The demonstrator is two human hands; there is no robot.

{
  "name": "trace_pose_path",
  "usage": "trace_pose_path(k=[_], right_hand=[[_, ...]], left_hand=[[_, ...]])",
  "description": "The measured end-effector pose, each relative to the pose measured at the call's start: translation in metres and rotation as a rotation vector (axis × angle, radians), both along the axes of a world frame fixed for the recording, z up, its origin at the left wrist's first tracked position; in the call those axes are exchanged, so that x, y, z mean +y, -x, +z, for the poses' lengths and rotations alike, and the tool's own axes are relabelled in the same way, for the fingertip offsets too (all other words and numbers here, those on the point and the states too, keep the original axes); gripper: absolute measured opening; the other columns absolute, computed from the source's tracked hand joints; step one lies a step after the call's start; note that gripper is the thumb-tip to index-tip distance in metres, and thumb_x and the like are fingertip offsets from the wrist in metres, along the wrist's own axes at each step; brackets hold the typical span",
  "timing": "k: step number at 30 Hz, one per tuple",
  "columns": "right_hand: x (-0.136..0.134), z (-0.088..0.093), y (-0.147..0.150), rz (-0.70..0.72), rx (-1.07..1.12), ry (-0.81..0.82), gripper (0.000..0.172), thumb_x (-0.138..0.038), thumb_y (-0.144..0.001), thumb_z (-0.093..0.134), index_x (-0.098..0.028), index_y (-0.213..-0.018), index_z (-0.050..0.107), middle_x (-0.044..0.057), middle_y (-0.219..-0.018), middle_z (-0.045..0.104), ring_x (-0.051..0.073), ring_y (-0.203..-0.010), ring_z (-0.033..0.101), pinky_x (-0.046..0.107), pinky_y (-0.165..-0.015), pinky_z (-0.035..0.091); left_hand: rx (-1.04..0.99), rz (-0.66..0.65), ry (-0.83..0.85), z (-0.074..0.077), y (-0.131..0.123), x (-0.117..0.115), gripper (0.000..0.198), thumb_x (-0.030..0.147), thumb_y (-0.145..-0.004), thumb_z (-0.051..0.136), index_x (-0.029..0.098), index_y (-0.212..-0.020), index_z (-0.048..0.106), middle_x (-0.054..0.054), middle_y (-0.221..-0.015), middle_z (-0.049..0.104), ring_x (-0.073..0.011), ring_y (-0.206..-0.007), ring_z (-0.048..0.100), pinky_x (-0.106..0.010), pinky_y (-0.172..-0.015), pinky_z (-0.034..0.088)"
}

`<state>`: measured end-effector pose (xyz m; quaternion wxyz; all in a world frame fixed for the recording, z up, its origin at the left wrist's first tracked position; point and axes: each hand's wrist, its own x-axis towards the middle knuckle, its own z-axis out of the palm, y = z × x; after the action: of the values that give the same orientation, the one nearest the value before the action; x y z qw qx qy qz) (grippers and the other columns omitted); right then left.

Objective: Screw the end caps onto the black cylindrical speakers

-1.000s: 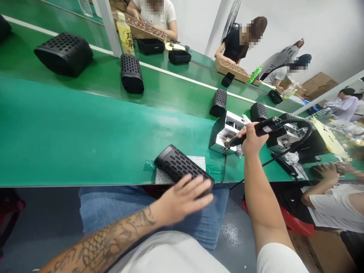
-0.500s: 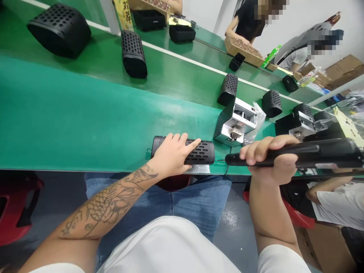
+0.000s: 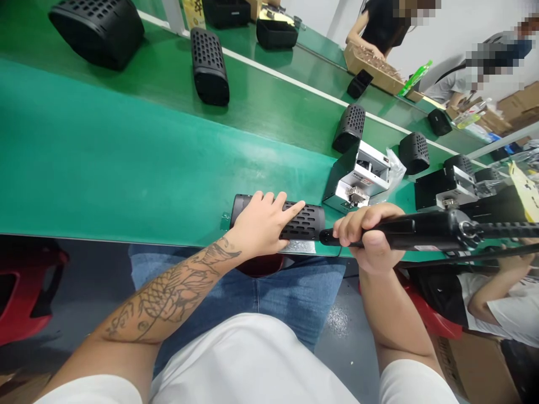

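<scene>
Closer now, driver [image 3: 416, 231] tip meets the speaker's [image 3: 278, 216] right end at the bench [image 3: 126, 168] edge. Right hand [image 3: 366, 233] clamps the driver; left hand [image 3: 261, 224] lies spread over the speaker. I should pin it firmly and drive in straight. Feeder [image 3: 357, 177] sits beyond.

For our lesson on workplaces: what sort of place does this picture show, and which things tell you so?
Most likely a factory assembly line. A long green conveyor belt carries many identical black perforated speaker shells. The right hand grips a black corded electric screwdriver, and other seated people work alongside.
</scene>
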<state>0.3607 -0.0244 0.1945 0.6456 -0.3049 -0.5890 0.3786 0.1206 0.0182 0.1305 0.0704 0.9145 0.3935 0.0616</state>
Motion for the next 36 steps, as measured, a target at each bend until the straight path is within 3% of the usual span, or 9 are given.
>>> trace_pose_path(k=[6,13,21,24,28,30,33,36], right_hand=[[0.001,-0.001,0.001,0.044,-0.059,0.038,0.059,-0.062,-0.096,0.112,-0.031,-0.084,0.064,-0.011,-0.055,0.060,0.013,-0.039,0.051,0.031,-0.049,0.059],[0.008,-0.002,-0.003,0.150,-0.069,0.065,0.055,-0.055,-0.097,0.114,-0.029,-0.085,0.066,-0.011,-0.057,0.063,0.012,-0.041,0.054,0.030,-0.052,0.061],[0.006,-0.001,-0.009,0.120,-0.060,0.062,0.053,-0.059,-0.098,0.113,-0.029,-0.087,0.070,-0.010,-0.058,0.064,0.012,-0.041,0.054,0.031,-0.052,0.062],[0.016,0.008,-0.030,-0.019,-0.020,-0.019,0.046,-0.061,-0.097,0.114,-0.030,-0.093,0.079,-0.009,-0.060,0.066,0.014,-0.042,0.057,0.032,-0.050,0.061],[0.054,0.015,-0.076,-0.454,-0.026,-0.152,0.046,-0.061,-0.096,0.115,-0.031,-0.096,0.080,-0.007,-0.067,0.069,0.016,-0.052,0.065,0.035,-0.057,0.061],[0.076,0.009,-0.097,-0.590,-0.056,-0.179,0.049,-0.067,-0.100,0.110,-0.032,-0.092,0.076,-0.007,-0.067,0.069,0.017,-0.054,0.065,0.037,-0.058,0.059],[0.099,-0.008,-0.114,-0.598,-0.089,-0.144,0.051,-0.072,-0.098,0.109,-0.035,-0.092,0.074,-0.008,-0.066,0.068,0.018,-0.054,0.063,0.040,-0.059,0.058],[0.106,-0.024,-0.115,-0.579,-0.084,-0.130,0.057,-0.076,-0.094,0.110,-0.034,-0.090,0.071,-0.011,-0.063,0.063,0.017,-0.050,0.058,0.040,-0.056,0.056]], left_hand=[[-0.007,0.005,0.003,-0.001,-0.001,0.000,0.104,0.056,-0.102,0.097,0.025,-0.195,0.061,-0.026,-0.154,0.081,-0.0484,-0.131,0.075,-0.059,-0.117,0.048],[0.026,0.001,0.028,0.003,-0.003,0.000,0.103,0.059,-0.107,0.092,0.023,-0.198,0.058,-0.029,-0.155,0.081,-0.0513,-0.131,0.076,-0.061,-0.116,0.048],[0.033,0.023,0.003,-0.002,-0.004,-0.005,0.106,0.061,-0.106,0.095,0.026,-0.199,0.057,-0.027,-0.158,0.080,-0.0500,-0.133,0.075,-0.065,-0.124,0.048],[0.032,0.038,0.013,-0.001,-0.008,-0.010,0.107,0.061,-0.108,0.095,0.021,-0.199,0.056,-0.030,-0.158,0.080,-0.0521,-0.134,0.075,-0.066,-0.124,0.049],[0.028,0.067,0.003,-0.001,-0.015,-0.015,0.107,0.057,-0.108,0.096,0.018,-0.199,0.055,-0.031,-0.161,0.080,-0.0535,-0.138,0.075,-0.066,-0.124,0.051],[0.028,0.085,0.003,-0.002,-0.018,-0.017,0.108,0.056,-0.107,0.097,0.017,-0.199,0.055,-0.032,-0.163,0.080,-0.0540,-0.140,0.076,-0.066,-0.125,0.052],[0.013,0.068,0.004,-0.003,-0.017,-0.018,0.109,0.057,-0.106,0.099,0.016,-0.198,0.057,-0.034,-0.171,0.077,-0.0563,-0.146,0.075,-0.069,-0.128,0.054],[-0.055,0.041,-0.014,-0.004,0.001,-0.017,0.111,0.062,-0.102,0.101,0.018,-0.195,0.061,-0.034,-0.178,0.073,-0.0592,-0.157,0.071,-0.075,-0.139,0.051]])
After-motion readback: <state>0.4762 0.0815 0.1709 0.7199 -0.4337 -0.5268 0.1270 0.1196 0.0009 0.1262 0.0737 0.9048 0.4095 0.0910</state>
